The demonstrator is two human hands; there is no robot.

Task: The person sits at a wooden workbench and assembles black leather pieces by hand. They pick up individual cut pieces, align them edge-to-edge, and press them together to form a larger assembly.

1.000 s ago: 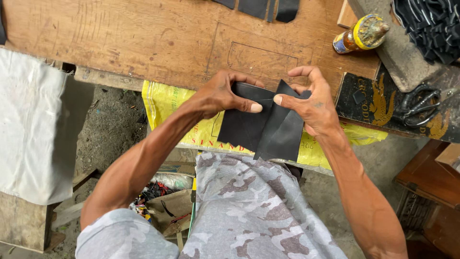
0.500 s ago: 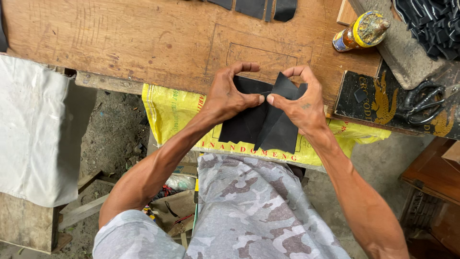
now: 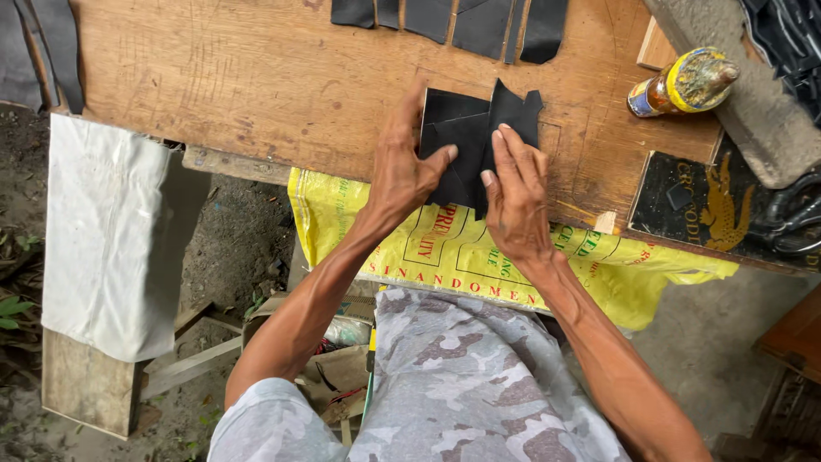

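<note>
Both hands press flat on a stack of black leather pieces point(image 3: 466, 145) lying on the wooden bench point(image 3: 256, 77), close to its near edge and a little right of its middle. The left hand point(image 3: 402, 167) lies open, palm down, over the left side of the stack, its thumb reaching across onto the black surface. The right hand point(image 3: 516, 192) also lies open and flat, fingers stretched forward over the right side; neither hand is clenched or pinching, both simply bear down on the leather.

The stack is roughly rectangular, with its long axis running from the near edge toward the far edge of the bench. The uppermost piece is skewed, and its ragged end points toward the far right corner, sticking out beyond the squarer piece beneath. The near end of the stack reaches just past the bench's near edge, above a yellow woven sack point(image 3: 479, 257) that hangs down from that edge.

Along the far edge lie several more black leather strips point(image 3: 462, 21). Toward the right end of the bench a small bottle with a yellow cap point(image 3: 680, 85) lies on its side, beside a grey stone block point(image 3: 753, 103). Near the right near corner sits a dark board with a gold emblem point(image 3: 710, 210), and black scissors point(image 3: 791, 218) rest just beyond it. A white sack point(image 3: 111, 231) hangs below the bench's left end.
</note>
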